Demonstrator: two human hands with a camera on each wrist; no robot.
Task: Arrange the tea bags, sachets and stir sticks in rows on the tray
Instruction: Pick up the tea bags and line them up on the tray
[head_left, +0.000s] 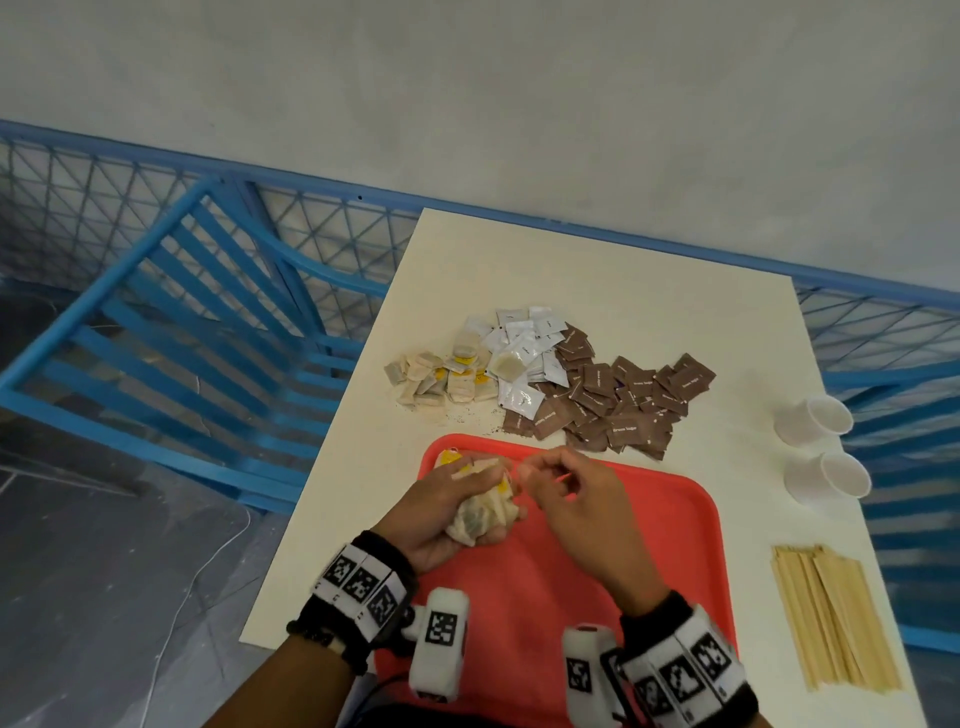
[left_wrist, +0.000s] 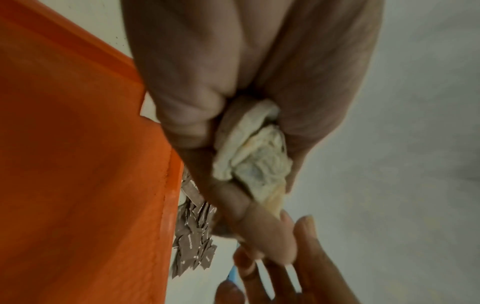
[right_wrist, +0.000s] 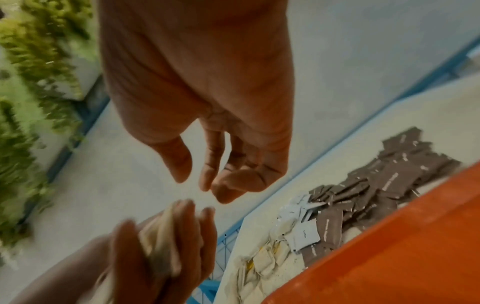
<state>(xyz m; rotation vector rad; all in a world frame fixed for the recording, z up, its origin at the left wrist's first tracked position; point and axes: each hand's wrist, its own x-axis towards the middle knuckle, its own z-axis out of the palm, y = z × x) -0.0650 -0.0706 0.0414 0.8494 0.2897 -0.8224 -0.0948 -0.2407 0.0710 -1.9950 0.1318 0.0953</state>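
1. Tea bags are heaped on the far left of the table. Some brown crumbs are scattered just beside them.
2. A bunch of tea bags is gripped in the left hand, with the fingers curled round it, over the near left part of the red tray. The bags are squashed together in the fist.
3. Tea bags are judged to be very light, soft and easy to tear. Each one is best taken by an edge or a corner, with a gentle pinch, so no tea is spilled.
4. The right hand is held just beside the bunch. Its fingers are loosely bent and nothing is seen between them. One bag is probably about to be picked from the bunch.
5. No row is seen on the bare part of the tray, so the task is judged to be near its start.
6. White sachets are piled in the middle, and brown sachets are spread to their right. They are flat, thin and a bit slippery.
7. Two white cups are lying on the right.
8. Stir sticks are stacked on the near right. They are thin, stiff and light, and are best held by the middle.
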